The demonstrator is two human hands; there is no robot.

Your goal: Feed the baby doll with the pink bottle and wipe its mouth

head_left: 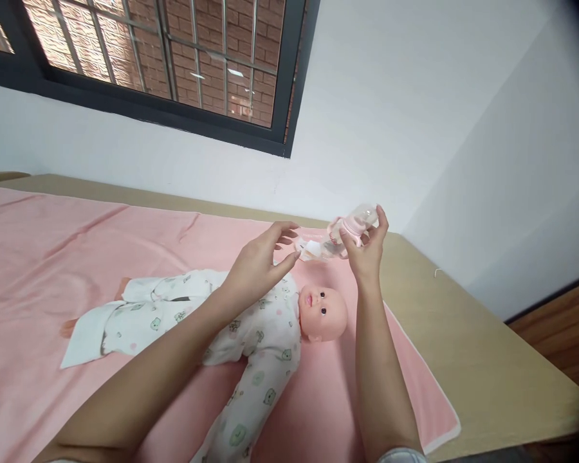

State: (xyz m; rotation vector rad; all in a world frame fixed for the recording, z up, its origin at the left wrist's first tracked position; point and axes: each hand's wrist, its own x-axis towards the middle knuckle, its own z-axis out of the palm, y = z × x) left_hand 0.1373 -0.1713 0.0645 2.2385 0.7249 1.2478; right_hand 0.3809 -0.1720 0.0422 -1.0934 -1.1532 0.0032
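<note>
My right hand (367,247) grips a baby bottle (351,226) with a clear body, a pink collar and pink handles. The bottle is tilted, its clear cap end pointing up and right between my fingers. Just left of it, my left hand (265,254) is held open, fingers spread near the bottle's lower end and not visibly closed on it. Below my hands a baby doll (324,312) lies on its back, head to the right, in a white patterned outfit (270,370). My left forearm crosses in front of part of the doll's body.
A pink blanket (77,251) covers most of the wooden table (424,302). White walls (395,96) stand behind and to the right, with a dark-framed, barred window (174,109) at upper left. A small white hook-like piece (437,272) is at the table's right edge.
</note>
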